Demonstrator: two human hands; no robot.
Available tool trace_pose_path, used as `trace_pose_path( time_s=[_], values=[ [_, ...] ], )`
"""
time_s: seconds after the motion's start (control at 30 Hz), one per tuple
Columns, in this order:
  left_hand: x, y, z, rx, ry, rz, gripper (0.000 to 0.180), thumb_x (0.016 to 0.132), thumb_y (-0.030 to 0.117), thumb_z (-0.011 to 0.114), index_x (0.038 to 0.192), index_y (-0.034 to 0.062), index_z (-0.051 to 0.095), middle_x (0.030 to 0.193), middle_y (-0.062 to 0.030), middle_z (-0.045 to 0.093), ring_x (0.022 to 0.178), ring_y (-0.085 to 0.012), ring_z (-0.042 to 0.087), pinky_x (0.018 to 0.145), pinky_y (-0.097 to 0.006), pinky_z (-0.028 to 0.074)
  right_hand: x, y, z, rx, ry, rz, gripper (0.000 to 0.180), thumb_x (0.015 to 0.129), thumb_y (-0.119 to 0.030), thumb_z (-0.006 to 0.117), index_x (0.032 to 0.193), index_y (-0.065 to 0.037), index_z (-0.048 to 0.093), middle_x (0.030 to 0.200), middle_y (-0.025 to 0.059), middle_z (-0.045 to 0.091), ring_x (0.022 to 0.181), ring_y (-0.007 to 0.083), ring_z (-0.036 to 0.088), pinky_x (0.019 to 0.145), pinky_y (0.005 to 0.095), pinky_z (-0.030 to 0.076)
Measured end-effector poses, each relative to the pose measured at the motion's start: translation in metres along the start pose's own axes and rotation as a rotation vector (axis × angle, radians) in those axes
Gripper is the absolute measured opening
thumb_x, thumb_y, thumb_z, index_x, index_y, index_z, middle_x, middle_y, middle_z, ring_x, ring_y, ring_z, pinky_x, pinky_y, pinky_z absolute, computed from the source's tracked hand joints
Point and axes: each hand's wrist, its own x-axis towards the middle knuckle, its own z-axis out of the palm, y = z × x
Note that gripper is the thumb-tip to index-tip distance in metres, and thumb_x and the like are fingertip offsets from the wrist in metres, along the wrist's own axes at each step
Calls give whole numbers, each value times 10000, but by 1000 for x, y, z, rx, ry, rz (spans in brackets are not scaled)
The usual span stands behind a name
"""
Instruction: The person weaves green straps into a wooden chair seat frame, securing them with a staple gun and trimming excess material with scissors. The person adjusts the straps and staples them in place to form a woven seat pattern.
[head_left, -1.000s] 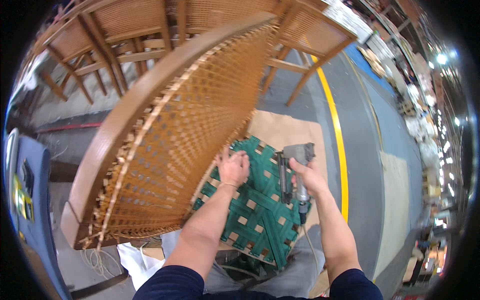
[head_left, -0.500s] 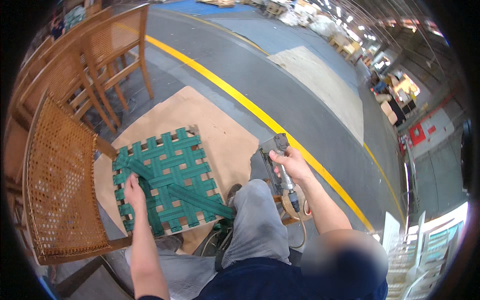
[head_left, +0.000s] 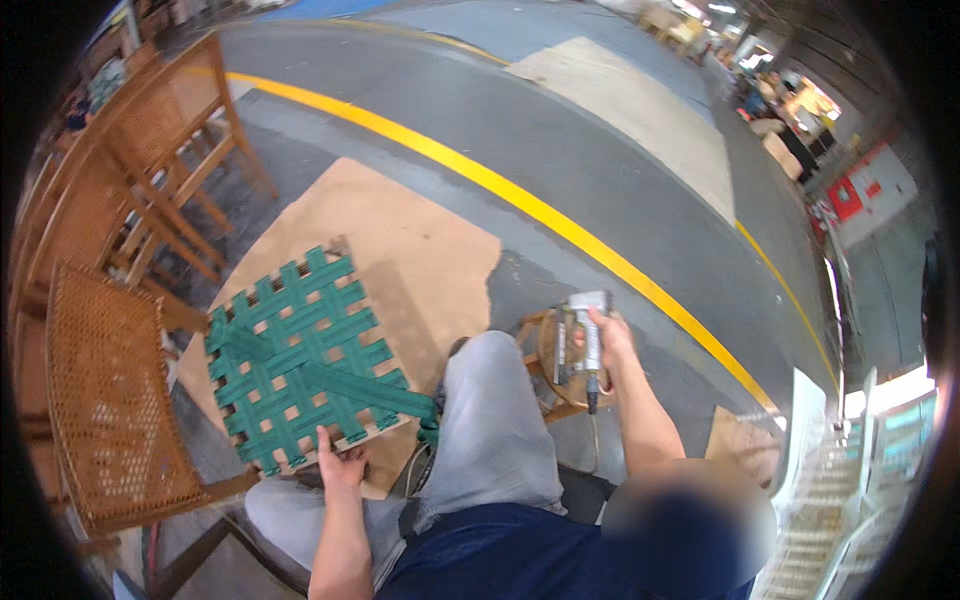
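Observation:
A chair seat (head_left: 300, 340), woven from wide green webbing with square gaps, lies tilted in front of me at the left. Two loose lengths of the same webbing (head_left: 365, 388) rest across it, one running toward my knee. My left hand (head_left: 342, 468) is at the seat's near edge, thumb over the top and fingers seemingly curled beneath the frame. To the right, my right hand (head_left: 615, 345) is wrapped around a grey air stapler (head_left: 585, 345) with a hose at its lower end. The stapler is over a small round wooden stool (head_left: 543, 362); whether it touches the stool I cannot tell.
Brown cardboard (head_left: 420, 240) covers the floor under the seat. A cane-back wooden chair (head_left: 110, 390) is close by on the left, with more chairs (head_left: 170, 130) behind it. A yellow line (head_left: 480, 175) crosses the grey floor. White slatted furniture (head_left: 825, 490) stands at the right.
My left hand has left the webbing strip on the seat and moved right to the near edge. The stapler has come down over the stool. My view has shifted.

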Motion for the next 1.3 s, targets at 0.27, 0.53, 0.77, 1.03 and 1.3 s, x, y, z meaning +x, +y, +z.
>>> trace_pose_path(
  time_s=[0.27, 0.53, 0.77, 1.03, 1.3],
  values=[
    [15, -14, -14, 12, -163, 264, 703, 952, 544, 780, 1484, 166, 521, 1409, -87, 610, 1248, -314, 610, 998, -569, 529, 33, 21, -44, -102, 216, 116, 354, 1036, -219, 723, 1265, 31, 621, 913, 147, 714, 693, 256, 699, 591, 389, 601],
    [81, 31, -17, -42, -165, 389, 680, 981, 487, 771, 1517, 161, 508, 1408, -54, 643, 1248, -283, 630, 949, -534, 558, 91, 80, -111, -808, 238, -136, 162, 942, -115, 787, 946, 28, 713, 801, 83, 686, 571, 162, 594, 475, 371, 451],
    [70, 5, -19, 92, 12, 451, 1023, 855, 721, 777, 1621, 146, 418, 1650, -108, 460, 1497, -352, 413, 1231, -659, 222, 51, 55, -98, -1075, 132, -513, 434, 907, -212, 811, 1201, 98, 731, 1063, 205, 784, 926, 270, 758, 870, 391, 582],
    [31, -124, 23, 346, 7, 134, 473, 968, 476, 785, 1167, 58, 690, 1025, -107, 742, 871, -218, 707, 772, -457, 571, 1, 92, 100, -713, -526, -618, 395, 987, -198, 769, 1303, 30, 704, 1145, 97, 765, 1021, 163, 713, 913, 315, 567],
    [-81, -192, -27, 745, -601, 123, 344, 1088, 344, 654, 1050, 9, 721, 892, -72, 753, 811, -166, 730, 788, -330, 585, -90, 194, 294, -492, -1145, 487, 476, 1153, -383, 469, 1356, 32, 580, 1166, 165, 747, 1033, 299, 736, 874, 434, 606]
  ],
)
